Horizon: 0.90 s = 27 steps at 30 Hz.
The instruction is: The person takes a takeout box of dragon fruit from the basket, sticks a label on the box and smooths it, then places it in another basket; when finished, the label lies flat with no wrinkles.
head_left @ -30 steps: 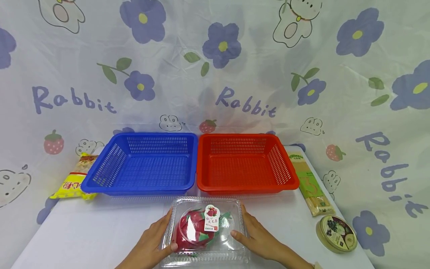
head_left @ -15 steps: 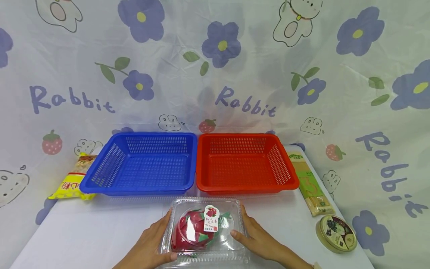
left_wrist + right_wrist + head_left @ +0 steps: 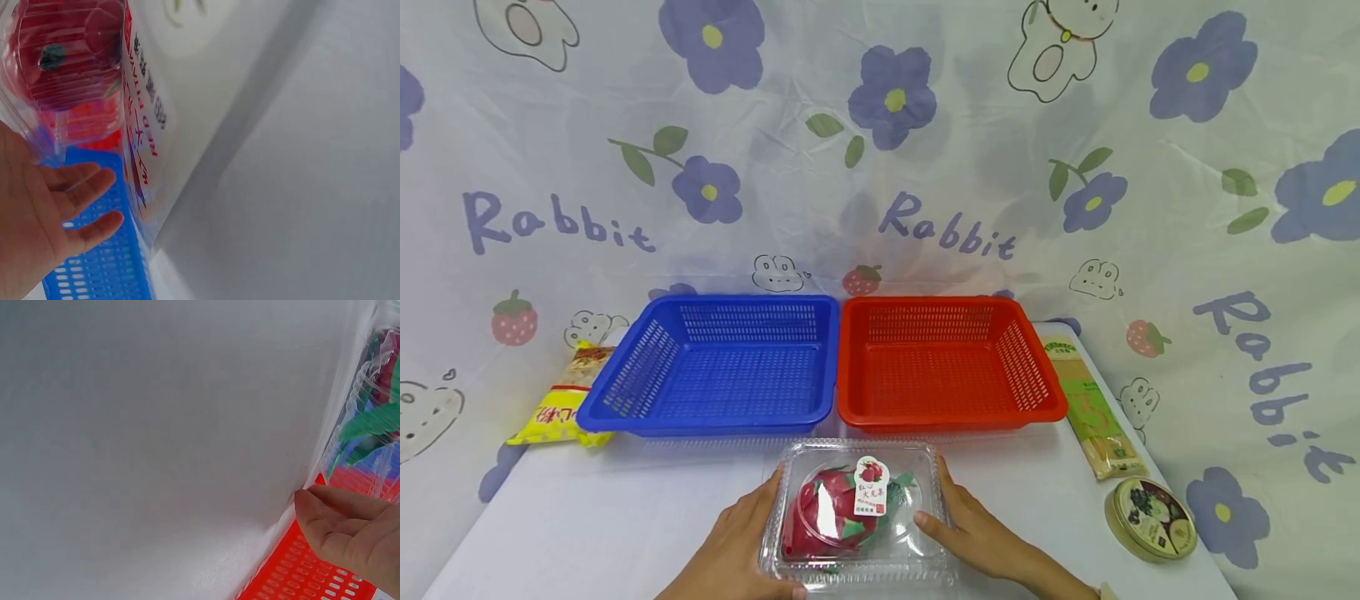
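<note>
A clear plastic clamshell box [image 3: 906, 521] lies at the near middle of the table in the head view, with a red dragon fruit [image 3: 829, 508] inside and a white label [image 3: 871, 492] on its lid. My left hand [image 3: 730, 542] rests along the box's left side, its thumb low at the near corner. In the left wrist view its other fingers [image 3: 94, 187] look straight and spread beside a pale surface [image 3: 150, 125] with red and black print. My right hand [image 3: 981, 533] holds the right side, thumb over the lid's edge; its curled fingers [image 3: 312, 512] show in the right wrist view.
Behind the box stand a blue basket [image 3: 752, 429] and a red basket [image 3: 955, 425], side by side. A yellow food packet [image 3: 557, 408] lies at the left. On the right are a green packet of noodles [image 3: 1090, 408] and a round tin [image 3: 1150, 517]. A patterned curtain [image 3: 820, 217] hangs behind.
My left thumb has slid down from the lid's near corner to below the box's near edge. The right hand and the box stay about where they were; the head view shifts slightly.
</note>
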Available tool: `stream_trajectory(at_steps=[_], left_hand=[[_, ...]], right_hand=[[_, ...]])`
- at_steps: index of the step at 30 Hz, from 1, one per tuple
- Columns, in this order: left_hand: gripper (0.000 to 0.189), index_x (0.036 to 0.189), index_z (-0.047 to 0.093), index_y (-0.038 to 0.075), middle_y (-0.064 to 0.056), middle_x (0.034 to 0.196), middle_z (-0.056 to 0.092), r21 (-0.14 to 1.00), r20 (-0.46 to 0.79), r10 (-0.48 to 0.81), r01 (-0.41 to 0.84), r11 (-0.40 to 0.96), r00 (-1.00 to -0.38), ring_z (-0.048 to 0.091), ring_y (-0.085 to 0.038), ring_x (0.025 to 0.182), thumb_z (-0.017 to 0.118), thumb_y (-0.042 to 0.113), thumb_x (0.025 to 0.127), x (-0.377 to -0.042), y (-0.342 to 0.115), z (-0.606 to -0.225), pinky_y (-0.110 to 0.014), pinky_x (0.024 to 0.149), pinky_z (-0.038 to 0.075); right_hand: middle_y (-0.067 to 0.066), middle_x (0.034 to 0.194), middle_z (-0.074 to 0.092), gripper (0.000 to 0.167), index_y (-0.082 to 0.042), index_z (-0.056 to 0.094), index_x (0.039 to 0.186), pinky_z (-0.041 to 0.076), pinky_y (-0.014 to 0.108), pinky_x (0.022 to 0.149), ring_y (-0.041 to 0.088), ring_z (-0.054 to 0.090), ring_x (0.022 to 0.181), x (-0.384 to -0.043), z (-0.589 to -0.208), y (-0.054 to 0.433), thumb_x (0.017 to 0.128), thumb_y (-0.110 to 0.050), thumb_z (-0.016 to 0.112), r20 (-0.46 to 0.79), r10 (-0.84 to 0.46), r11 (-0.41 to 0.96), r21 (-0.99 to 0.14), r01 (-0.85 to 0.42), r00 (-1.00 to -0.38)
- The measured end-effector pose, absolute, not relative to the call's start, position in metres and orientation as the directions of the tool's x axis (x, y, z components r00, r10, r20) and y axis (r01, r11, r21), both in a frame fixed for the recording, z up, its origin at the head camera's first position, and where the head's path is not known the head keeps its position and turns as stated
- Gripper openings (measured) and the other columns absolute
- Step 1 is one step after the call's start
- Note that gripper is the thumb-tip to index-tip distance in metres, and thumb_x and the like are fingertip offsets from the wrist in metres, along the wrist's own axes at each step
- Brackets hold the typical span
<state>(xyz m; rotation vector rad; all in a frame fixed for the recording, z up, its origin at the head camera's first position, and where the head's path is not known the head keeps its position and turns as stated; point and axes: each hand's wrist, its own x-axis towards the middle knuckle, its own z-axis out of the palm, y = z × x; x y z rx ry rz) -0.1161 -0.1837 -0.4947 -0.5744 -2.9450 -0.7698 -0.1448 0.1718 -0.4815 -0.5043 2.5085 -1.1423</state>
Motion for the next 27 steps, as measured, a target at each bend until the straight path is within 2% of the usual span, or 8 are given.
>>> stream_trajectory(at_steps=[6, 10, 13, 15, 21, 27], left_hand=[[0.139, 0.161, 0.006, 0.017, -0.014, 0.152, 0.043, 0.450, 0.120, 0.331, 0.348, 0.822, -0.936, 0.047, -0.038, 0.131, 0.075, 0.078, 0.057, -0.1152, -0.1818, -0.4949, -0.062, 0.099, 0.041], [0.139, 0.161, 0.006, 0.014, -0.016, 0.151, 0.043, 0.448, 0.121, 0.339, 0.356, 0.820, -0.933, 0.048, -0.039, 0.130, 0.076, 0.076, 0.058, -0.1147, -0.1809, -0.4934, -0.062, 0.098, 0.041], [0.141, 0.161, 0.005, 0.012, -0.018, 0.150, 0.044, 0.456, 0.126, 0.346, 0.364, 0.812, -0.930, 0.048, -0.041, 0.129, 0.077, 0.075, 0.057, -0.1142, -0.1810, -0.4927, -0.063, 0.096, 0.042], [0.142, 0.161, 0.004, 0.012, -0.019, 0.149, 0.044, 0.463, 0.122, 0.346, 0.362, 0.809, -0.930, 0.048, -0.042, 0.129, 0.078, 0.074, 0.057, -0.1136, -0.1812, -0.4930, -0.063, 0.095, 0.042], [0.140, 0.160, 0.004, 0.011, -0.017, 0.149, 0.045, 0.462, 0.125, 0.343, 0.360, 0.811, -0.931, 0.051, -0.039, 0.128, 0.078, 0.072, 0.058, -0.1127, -0.1811, -0.4963, -0.061, 0.092, 0.044], [0.139, 0.160, 0.005, 0.010, -0.017, 0.149, 0.044, 0.454, 0.125, 0.350, 0.367, 0.812, -0.928, 0.050, -0.039, 0.128, 0.078, 0.071, 0.059, -0.1125, -0.1812, -0.4966, -0.060, 0.093, 0.044]], right_hand=[[0.017, 0.165, 0.001, 0.089, -0.015, -0.012, 0.159, 0.020, 0.067, 0.113, 0.040, 0.015, 0.149, -0.1463, -0.4827, 0.1696, 0.102, -0.043, 0.050, -0.164, -0.463, 0.569, -0.808, -0.151, -0.871], [0.016, 0.165, -0.004, 0.089, -0.015, -0.014, 0.158, 0.018, 0.067, 0.113, 0.039, 0.011, 0.149, -0.1466, -0.4826, 0.1684, 0.102, -0.041, 0.050, -0.166, -0.470, 0.544, -0.828, -0.137, -0.867], [0.015, 0.165, -0.005, 0.089, -0.019, -0.016, 0.158, 0.017, 0.068, 0.113, 0.040, 0.010, 0.149, -0.1462, -0.4819, 0.1678, 0.102, -0.041, 0.050, -0.167, -0.477, 0.526, -0.841, -0.128, -0.863], [0.018, 0.165, -0.002, 0.089, -0.024, -0.018, 0.157, 0.021, 0.069, 0.111, 0.043, 0.015, 0.148, -0.1457, -0.4812, 0.1674, 0.102, -0.040, 0.050, -0.163, -0.485, 0.513, -0.849, -0.129, -0.859], [0.030, 0.157, 0.023, 0.090, -0.032, -0.021, 0.155, 0.042, 0.068, 0.097, 0.047, 0.047, 0.130, -0.1431, -0.4784, 0.1654, 0.102, -0.038, 0.051, -0.143, -0.504, 0.478, -0.868, -0.137, -0.852], [0.032, 0.158, 0.019, 0.092, -0.031, -0.019, 0.157, 0.039, 0.074, 0.094, 0.055, 0.040, 0.132, -0.1402, -0.4758, 0.1627, 0.100, -0.040, 0.054, -0.162, -0.473, 0.455, -0.887, -0.083, -0.866]])
